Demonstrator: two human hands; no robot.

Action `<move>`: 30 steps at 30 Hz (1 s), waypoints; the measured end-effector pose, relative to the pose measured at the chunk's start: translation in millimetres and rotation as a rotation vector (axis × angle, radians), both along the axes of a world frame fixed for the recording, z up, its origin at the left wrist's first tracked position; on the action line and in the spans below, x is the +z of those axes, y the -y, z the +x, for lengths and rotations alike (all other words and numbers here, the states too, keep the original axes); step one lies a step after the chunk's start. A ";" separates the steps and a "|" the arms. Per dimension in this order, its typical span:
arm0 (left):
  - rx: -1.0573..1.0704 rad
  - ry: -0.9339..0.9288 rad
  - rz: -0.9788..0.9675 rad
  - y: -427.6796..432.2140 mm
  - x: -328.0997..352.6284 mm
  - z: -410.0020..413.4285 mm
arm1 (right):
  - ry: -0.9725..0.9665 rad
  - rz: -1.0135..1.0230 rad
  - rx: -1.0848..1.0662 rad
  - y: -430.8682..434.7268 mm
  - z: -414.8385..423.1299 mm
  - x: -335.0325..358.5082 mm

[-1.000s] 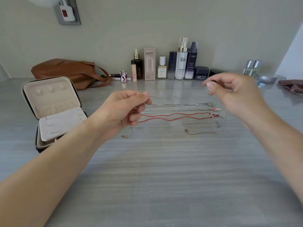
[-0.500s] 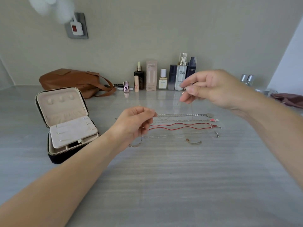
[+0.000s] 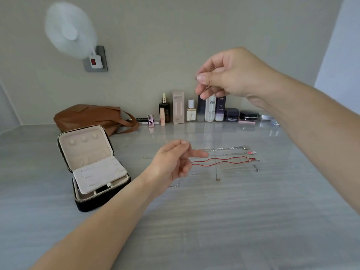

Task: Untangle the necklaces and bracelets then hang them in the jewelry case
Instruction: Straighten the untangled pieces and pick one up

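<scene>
Right hand (image 3: 229, 78) raised in the upper centre of the frame, thumb and forefinger pinched shut on one end of a very thin chain (image 3: 190, 121). Left hand (image 3: 175, 162) lower, mid-frame, fingertips closed on the same chain's lower part. The chain runs nearly vertical between them, faint against the bottles; its exact path past the left fingers cannot be told. A held-apart, one-high one-low grip like this likely lets the strand hang straight so any knots or crossings show.

On the grey counter (image 3: 214, 221), right of the left hand, the remaining pieces lie in rough parallel rows: a silver link bracelet (image 3: 224, 148) at the top, a second silver chain with a pink tag (image 3: 233, 153) below it, then a red cord bracelet (image 3: 224, 160), then a fine chain with a clasp (image 3: 256, 168). Spread side by side, apart, which reads as already sorted so they stay untangled.

Jewelry case (image 3: 91, 164) stands open at centre left, lid upright, hooks in the lid bare, a padded insert flap lying over the base. Open and facing the person, so it is ready to receive a strand. No necklace appears to hang in it yet.

Behind: brown leather bag (image 3: 87, 115), row of cosmetic bottles (image 3: 200, 112) along the wall, small white fan (image 3: 70, 30) at upper left.
</scene>
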State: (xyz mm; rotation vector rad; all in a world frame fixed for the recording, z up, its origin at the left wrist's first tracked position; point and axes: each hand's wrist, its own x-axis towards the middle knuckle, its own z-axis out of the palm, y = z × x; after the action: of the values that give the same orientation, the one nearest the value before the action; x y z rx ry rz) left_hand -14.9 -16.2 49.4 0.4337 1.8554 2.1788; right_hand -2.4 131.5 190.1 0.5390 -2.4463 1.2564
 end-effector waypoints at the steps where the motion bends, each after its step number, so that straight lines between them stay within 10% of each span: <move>1: -0.031 0.000 -0.005 0.1 0.4 0.6 | -0.003 -0.011 -0.015 -1.2 -0.1 -0.4; 30: -0.136 -0.055 -0.140 17.7 16.7 -2.0 | -0.020 -0.276 -0.211 -33.1 -1.6 -23.7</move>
State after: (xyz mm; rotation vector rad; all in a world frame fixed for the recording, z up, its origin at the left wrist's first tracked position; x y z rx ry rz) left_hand -16.9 -33.9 66.1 0.5781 1.9316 1.9540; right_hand -4.1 164.6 166.4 0.2114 -2.1946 1.4556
